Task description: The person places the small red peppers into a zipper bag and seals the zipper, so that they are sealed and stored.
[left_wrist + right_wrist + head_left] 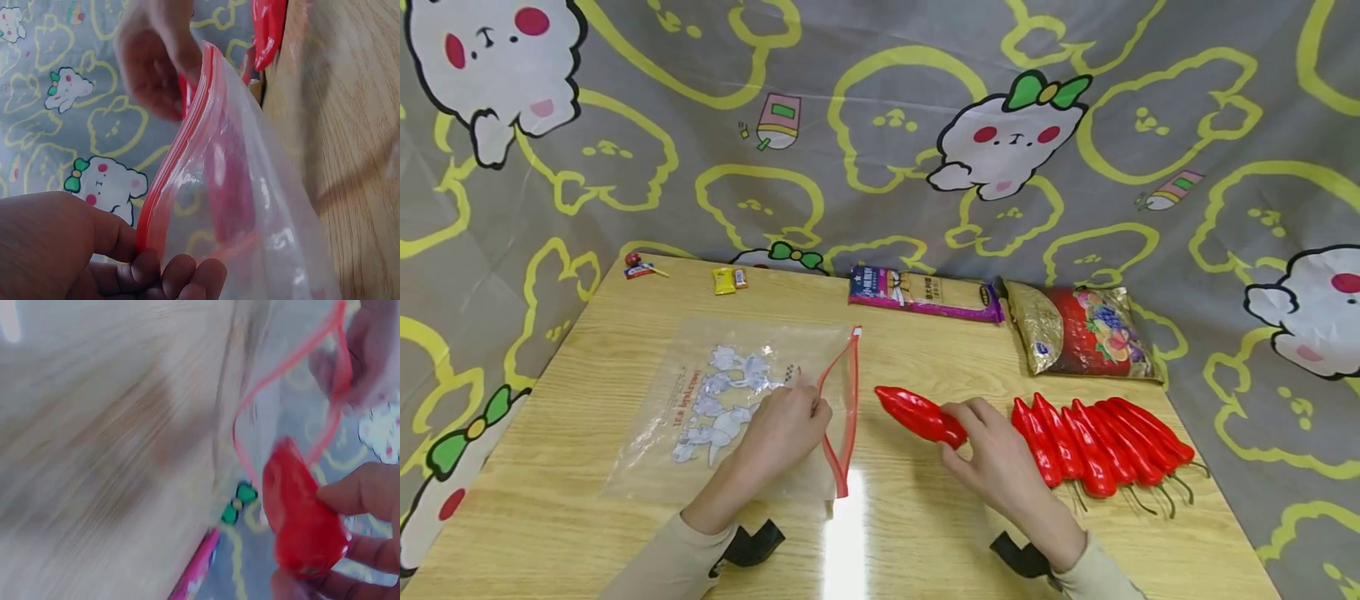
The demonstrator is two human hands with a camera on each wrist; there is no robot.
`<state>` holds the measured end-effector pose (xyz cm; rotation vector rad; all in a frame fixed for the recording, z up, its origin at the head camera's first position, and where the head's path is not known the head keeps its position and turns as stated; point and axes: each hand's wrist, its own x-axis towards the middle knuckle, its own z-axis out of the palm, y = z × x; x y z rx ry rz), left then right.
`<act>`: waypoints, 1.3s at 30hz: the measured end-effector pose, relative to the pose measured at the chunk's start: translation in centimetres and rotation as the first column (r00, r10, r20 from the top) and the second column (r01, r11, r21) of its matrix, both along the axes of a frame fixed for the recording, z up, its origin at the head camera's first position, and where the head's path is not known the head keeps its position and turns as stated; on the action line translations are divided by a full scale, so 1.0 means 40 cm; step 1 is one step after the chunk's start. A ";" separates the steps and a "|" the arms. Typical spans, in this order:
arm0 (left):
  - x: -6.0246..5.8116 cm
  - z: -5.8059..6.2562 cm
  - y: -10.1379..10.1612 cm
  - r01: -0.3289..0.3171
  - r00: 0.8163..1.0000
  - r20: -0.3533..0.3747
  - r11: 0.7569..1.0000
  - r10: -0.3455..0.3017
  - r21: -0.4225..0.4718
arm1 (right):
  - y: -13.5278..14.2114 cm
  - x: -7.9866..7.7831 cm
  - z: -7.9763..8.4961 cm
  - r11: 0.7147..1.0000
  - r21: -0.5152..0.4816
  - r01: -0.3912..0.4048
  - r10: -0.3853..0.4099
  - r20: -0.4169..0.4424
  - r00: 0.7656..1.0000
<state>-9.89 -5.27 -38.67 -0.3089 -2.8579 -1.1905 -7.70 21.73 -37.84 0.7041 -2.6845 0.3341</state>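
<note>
A clear zip bag (700, 417) with a red zipper edge and printed cartoon figures lies on the table, its mouth spread apart and facing right. My left hand (786, 429) pinches the upper layer of that mouth; the left wrist view shows the thumb and fingers on the red edge. A glossy red chili pepper (921, 414) is in my right hand (1000, 458), gripped at its thick end between thumb and fingers. Its tip points left, a short way from the bag's mouth. In the right wrist view the pepper (297, 512) appears in front of the opening.
Several red peppers (1093, 446) with dark stems lie in a row at the right. Behind them sit a gold-and-red package (1090, 333) and a purple-edged noodle pack (925, 293). Small wrapped candies (724, 281) and a lollipop (634, 260) lie at the back left, near the patterned cloth.
</note>
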 end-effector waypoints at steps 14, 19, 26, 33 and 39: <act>0.002 -0.001 0.009 0.022 1.000 0.014 1.000 -0.022 0.001 | -0.212 -0.090 -0.056 0.958 0.009 -0.286 0.285 0.079 0.955; 0.003 0.002 0.008 0.033 0.999 -0.038 0.999 -0.033 -0.016 | -0.246 -0.095 -0.065 0.948 -0.038 -0.315 0.316 0.184 0.931; 0.008 0.010 0.006 0.027 0.995 -0.093 0.996 -0.034 -0.081 | -0.286 -0.103 -0.083 0.938 -0.067 -0.339 0.344 0.272 0.899; 0.008 0.013 0.001 0.021 0.998 -0.065 0.997 -0.025 -0.073 | -0.271 -0.090 -0.064 0.947 -0.021 -0.319 0.315 0.235 0.919; 0.008 0.016 0.000 0.021 0.999 -0.044 0.999 -0.022 -0.033 | -0.151 -0.060 -0.013 0.985 -0.016 -0.172 0.172 0.058 0.983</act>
